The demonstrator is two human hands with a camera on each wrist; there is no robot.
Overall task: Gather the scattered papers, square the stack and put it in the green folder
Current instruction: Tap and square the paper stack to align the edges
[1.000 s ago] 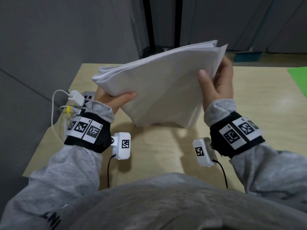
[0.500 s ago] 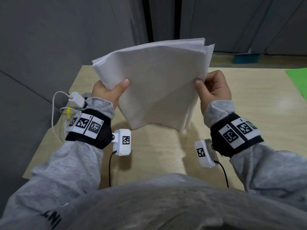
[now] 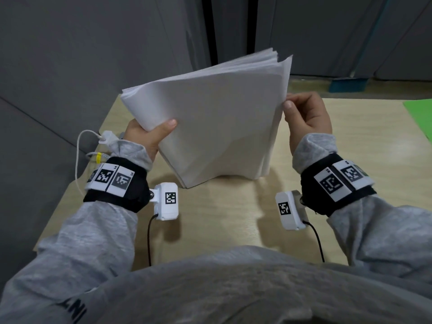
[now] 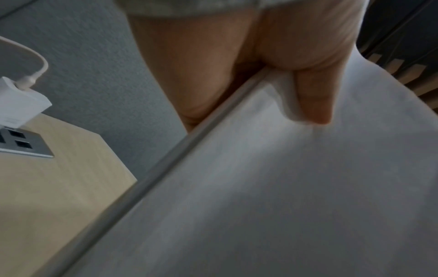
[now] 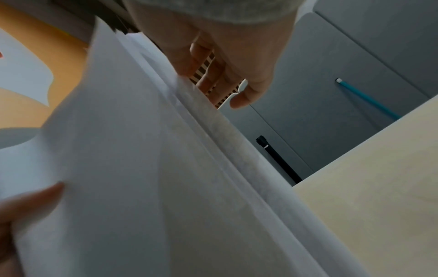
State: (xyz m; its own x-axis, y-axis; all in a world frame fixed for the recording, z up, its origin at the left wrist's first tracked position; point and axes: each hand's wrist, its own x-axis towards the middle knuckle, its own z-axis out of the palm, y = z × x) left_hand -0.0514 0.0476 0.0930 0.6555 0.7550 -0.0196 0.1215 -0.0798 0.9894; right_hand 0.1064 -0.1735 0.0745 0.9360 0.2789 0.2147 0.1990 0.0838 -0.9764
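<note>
A thick stack of white papers stands tilted, its lower edge on the light wooden table. My left hand grips the stack's left edge with the thumb across the front sheet, also shown in the left wrist view. At the stack's right edge, my right hand pinches the sheets between thumb and forefinger, its other fingers curled. The sheet edges on the right side are fanned and uneven. A corner of the green folder lies flat on the table at the far right.
A white charger with its cable sits by a socket plate at the table's left edge. Grey partition walls close in the left and back. A blue broom lies on the floor beyond the table.
The stack swung from a flatter slant to more upright on its lower edge. My right hand slid from the top right corner down the right edge.
</note>
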